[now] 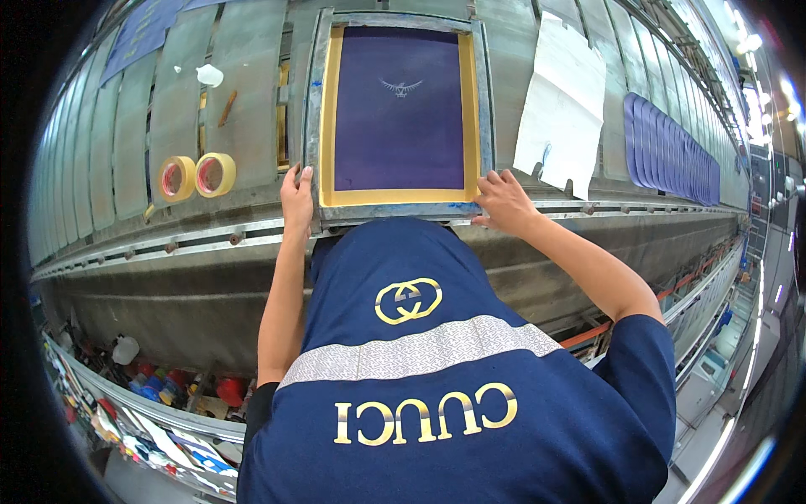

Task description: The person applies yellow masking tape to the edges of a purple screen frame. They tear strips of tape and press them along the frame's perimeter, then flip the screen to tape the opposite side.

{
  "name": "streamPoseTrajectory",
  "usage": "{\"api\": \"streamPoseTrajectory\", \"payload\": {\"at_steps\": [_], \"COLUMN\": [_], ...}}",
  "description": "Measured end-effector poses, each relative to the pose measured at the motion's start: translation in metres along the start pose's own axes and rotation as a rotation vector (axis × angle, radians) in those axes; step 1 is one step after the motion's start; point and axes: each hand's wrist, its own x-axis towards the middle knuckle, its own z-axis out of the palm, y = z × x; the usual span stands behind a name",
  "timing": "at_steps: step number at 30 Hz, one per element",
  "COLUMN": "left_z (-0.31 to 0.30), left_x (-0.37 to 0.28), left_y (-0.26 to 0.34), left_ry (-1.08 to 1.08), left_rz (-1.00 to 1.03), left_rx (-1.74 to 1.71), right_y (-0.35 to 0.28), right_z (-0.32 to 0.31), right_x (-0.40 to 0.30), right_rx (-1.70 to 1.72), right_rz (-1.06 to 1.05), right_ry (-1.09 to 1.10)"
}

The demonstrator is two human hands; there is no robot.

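Note:
A screen printing frame (pixel 406 214) with a metal rim lies on the long table in front of me. Yellow tape lines the inner sides of its dark purple mesh (pixel 399 138), which bears a small pale winged figure near the top. My left hand (pixel 298 198) grips the frame's near left corner, the thumb at its side bar. On the near right corner, my right hand (pixel 504 201) has its fingers and thumb around the edge. My body is close against the frame's near bar.
Two rolls of yellow tape (pixel 216 174), a brown stick-like piece (pixel 227 108) and a white scrap (pixel 210 75) lie left. To the right are a creased white sheet (pixel 563 107) and a row of overlapping purple pieces (pixel 672 150). A metal rail (pixel 258 236) runs along the table's near edge.

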Motion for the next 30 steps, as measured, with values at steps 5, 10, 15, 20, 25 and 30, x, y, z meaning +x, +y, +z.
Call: {"api": "streamPoseTrajectory", "payload": {"at_steps": [5, 10, 15, 20, 25, 30], "left_z": [0.000, -0.012, -0.007, 0.002, 0.006, 0.005], "left_x": [-0.006, -0.010, -0.016, -0.023, -0.030, -0.032], "left_y": [0.005, 0.000, 0.007, 0.006, 0.008, 0.016], "left_ry": [0.012, -0.075, -0.181, -0.058, -0.032, -0.027], "left_rz": [0.009, 0.118, 0.111, 0.165, 0.196, 0.194], "left_rx": [0.068, 0.287, 0.539, 0.676, 0.708, 0.674], "right_y": [0.000, 0.023, -0.005, -0.016, -0.018, -0.028], "right_z": [-0.002, 0.052, 0.079, 0.074, 0.081, 0.085], "right_x": [-0.003, -0.006, 0.028, 0.032, 0.027, 0.030], "right_rx": [0.146, 0.963, 1.180, 0.982, 1.018, 0.916], "right_rz": [0.154, 0.764, 0.989, 0.996, 0.937, 0.971], "right_ry": [-0.060, 0.295, 0.156, 0.220, 0.389, 0.432]}}
